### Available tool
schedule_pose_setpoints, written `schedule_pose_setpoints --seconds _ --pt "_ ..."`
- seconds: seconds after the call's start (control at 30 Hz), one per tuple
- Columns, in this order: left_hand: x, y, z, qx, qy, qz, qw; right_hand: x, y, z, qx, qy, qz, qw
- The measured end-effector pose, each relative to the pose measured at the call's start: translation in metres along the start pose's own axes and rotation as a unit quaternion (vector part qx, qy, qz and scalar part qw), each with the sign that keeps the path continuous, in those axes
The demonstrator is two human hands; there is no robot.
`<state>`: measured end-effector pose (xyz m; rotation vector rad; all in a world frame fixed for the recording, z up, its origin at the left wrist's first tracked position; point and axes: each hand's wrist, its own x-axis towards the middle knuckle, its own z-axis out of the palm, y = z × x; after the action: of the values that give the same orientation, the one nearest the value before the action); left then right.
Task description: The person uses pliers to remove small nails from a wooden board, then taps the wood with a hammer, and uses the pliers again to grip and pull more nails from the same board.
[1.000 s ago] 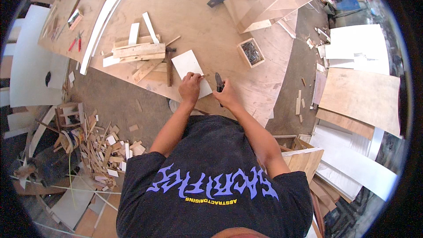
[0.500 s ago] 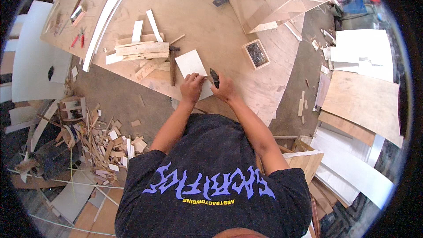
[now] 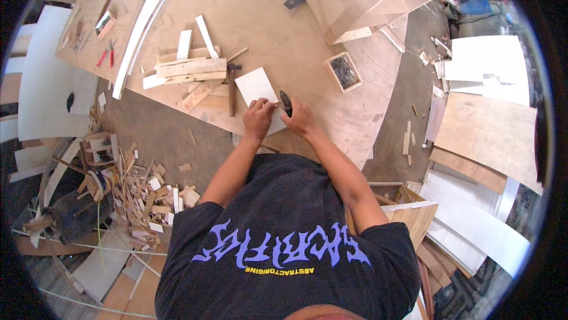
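While left hand [image 3: 258,117] presses white panel [image 3: 258,89] | right hand [image 3: 299,120] grips dark tool [image 3: 286,102], tip hidden

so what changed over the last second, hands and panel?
Little. The right hand brought its dark tool in from just right of the white panel to the panel's near right edge, closing toward the left hand. The left hand stayed pressed on the panel's near edge. The panel, the wood offcuts and the small wooden box kept their places on the plywood table.
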<state>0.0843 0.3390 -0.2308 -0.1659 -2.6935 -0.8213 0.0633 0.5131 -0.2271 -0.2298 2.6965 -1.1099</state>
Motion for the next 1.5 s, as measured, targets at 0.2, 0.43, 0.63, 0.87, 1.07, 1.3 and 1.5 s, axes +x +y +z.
schedule_pose_setpoints --seconds 0.2,0.43,0.63,0.87,1.07,1.3,1.5 --pt "-0.001 0.003 0.0 0.006 -0.001 -0.01 1.0 0.0 -0.007 0.001 -0.059 0.007 0.003 0.998" --pt "-0.005 0.002 0.0 0.017 -0.018 -0.004 1.0 0.008 -0.002 -0.004 -0.041 -0.028 0.022 0.999" --pt "-0.003 0.006 -0.003 0.015 -0.018 -0.006 1.0 0.002 -0.012 -0.004 -0.107 -0.021 0.008 0.994" --pt "0.002 0.0 -0.005 0.04 -0.08 0.039 0.995 -0.025 0.012 -0.025 0.035 0.094 0.052 0.994" --pt "0.028 0.003 -0.019 -0.212 -0.16 -0.15 0.952 -0.076 -0.022 -0.074 0.558 -0.023 0.257 0.788" --pt "0.056 0.015 -0.105 -0.694 -0.202 -0.27 0.636 -0.099 -0.091 -0.104 0.714 -0.084 0.175 0.673" --pt "0.089 0.031 -0.198 -0.751 -0.273 -0.252 0.546 -0.081 -0.176 -0.1 0.741 -0.128 0.095 0.653"
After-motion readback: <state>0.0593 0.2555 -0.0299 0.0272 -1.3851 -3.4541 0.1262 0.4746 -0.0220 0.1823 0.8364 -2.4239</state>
